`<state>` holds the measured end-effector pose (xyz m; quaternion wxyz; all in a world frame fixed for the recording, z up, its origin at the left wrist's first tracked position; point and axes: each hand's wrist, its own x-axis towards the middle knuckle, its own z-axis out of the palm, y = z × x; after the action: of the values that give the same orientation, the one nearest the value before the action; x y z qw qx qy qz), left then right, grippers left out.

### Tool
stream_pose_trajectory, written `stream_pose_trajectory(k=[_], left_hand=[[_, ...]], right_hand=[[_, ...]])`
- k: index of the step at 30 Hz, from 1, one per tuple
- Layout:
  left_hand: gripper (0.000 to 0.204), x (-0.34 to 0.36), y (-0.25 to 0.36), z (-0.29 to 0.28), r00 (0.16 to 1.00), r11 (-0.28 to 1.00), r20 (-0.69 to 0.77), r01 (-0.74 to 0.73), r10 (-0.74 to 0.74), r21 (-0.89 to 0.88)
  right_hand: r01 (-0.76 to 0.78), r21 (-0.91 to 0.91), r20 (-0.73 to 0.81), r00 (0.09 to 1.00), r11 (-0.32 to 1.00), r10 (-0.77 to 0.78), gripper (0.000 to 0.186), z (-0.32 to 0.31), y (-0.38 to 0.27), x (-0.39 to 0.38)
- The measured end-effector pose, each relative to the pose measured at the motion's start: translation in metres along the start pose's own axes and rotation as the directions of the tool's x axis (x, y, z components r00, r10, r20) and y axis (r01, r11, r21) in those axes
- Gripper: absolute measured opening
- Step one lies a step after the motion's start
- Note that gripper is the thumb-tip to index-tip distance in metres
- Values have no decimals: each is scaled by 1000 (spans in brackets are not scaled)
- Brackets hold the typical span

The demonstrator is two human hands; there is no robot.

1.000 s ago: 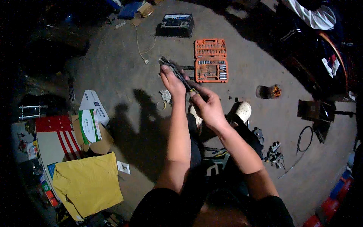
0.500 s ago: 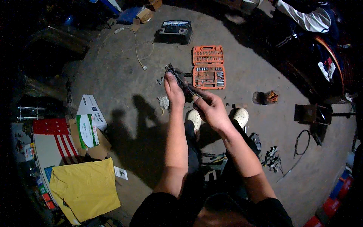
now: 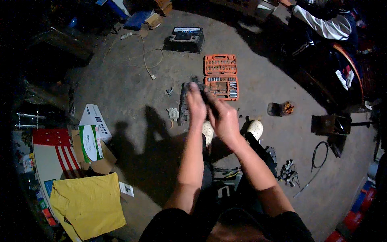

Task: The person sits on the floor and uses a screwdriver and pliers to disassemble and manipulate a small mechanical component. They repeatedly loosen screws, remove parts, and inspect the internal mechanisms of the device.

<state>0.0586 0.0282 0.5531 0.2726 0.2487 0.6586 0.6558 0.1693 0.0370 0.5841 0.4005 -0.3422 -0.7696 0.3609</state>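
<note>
My left hand [image 3: 195, 104] and my right hand [image 3: 224, 121] come together in front of me, their fingers smeared by motion. Between them is a dark, greasy-looking metal part [image 3: 197, 83], blurred, its kind not clear. Both hands appear closed around it. Just left of my left hand, a long dark shape [image 3: 184, 107] shows against the floor; I cannot tell whether it is an object or shadow. Beyond my hands lies an orange socket set case [image 3: 207, 65], unfolded flat, with several sockets in its slots. A crumpled white rag [image 3: 173, 113] and a small ring [image 3: 171, 124] lie nearby.
A car battery [image 3: 186, 39] stands past the case, with a pale cable [image 3: 145, 60] to its left. Boxes [image 3: 95, 117] and a yellow sheet [image 3: 88, 203] are at left. At right lie a wiring bundle [image 3: 288, 172] and black hose [image 3: 320, 155]. Another person's sleeve [image 3: 322, 24] shows far right.
My hands have drawn closer together and shifted slightly down in the picture, with the dark part between them. The long dark shape beside my left hand has come into view.
</note>
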Motion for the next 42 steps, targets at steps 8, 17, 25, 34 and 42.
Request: stream_pose_trajectory(k=[8,17,25,34,42], left_hand=[[47,11,-3,-9,997,968,-61,20,-36,-249],[43,19,2,-21,983,912,-127,67,-129,-405],[43,19,5,-16,987,940,-161,-52,-3,-339],[43,19,0,-7,972,975,-211,-143,106,-170],[43,18,1,-5,979,961,-202,-63,7,-269]], right_hand=[[-334,322,203,938,886,280,28,-11,-13,7],[-382,179,408,868,907,285,28,-33,-19,2],[-463,245,392,851,852,350,28,-29,-13,1],[-528,312,416,823,790,386,29,-34,-19,4],[-535,348,424,822,770,379,28,-38,-20,5]])
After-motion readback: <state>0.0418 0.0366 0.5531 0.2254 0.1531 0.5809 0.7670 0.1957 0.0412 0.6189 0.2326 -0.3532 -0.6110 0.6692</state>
